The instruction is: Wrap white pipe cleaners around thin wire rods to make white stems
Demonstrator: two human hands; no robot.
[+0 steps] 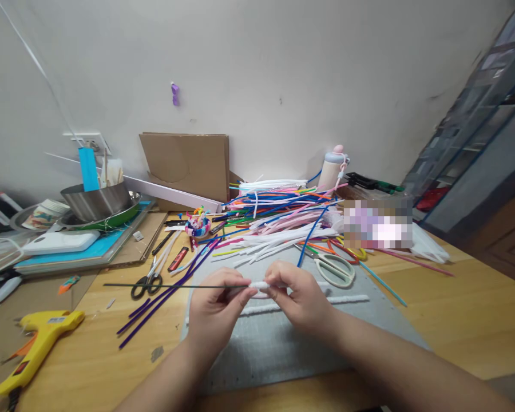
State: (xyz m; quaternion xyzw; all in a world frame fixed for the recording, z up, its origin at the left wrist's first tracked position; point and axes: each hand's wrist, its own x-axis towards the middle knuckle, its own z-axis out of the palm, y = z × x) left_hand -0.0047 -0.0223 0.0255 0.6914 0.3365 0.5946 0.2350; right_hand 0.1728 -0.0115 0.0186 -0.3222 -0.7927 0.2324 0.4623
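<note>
While both hands meet, a white fuzzy piece (258, 284) and a dark rod (174, 286) join at the fingertips

Where the hands come together over the grey mat (283, 357), the white fuzzy piece sits between them, above the mat's far part. Left hand (218, 309): thumb and forefinger pinched on the dark rod, right beside the white piece. Right hand (298, 297): thumb and forefinger closed on the white piece's other end. The rod reaches out leftward; whether it runs inside the white piece cannot be told.

Beneath the hands, a white fuzzy strip (347, 299) lies across the mat. Pale-handled scissors (335, 268) rest just beyond the right hand. To the left, purple strips (154, 309) lie slantwise near black-handled scissors (148, 284), which the rod passes over.

Farther back, a heap of many-coloured strips (278, 214) spreads over the tabletop (467, 297), a small multicoloured piece (197, 224) at its left. Cardboard (189, 166) leans on the wall (274, 68) behind, and a bottle (329, 173) stands at the right. Well apart, near left, lies a yellow glue gun (45, 329).
</note>
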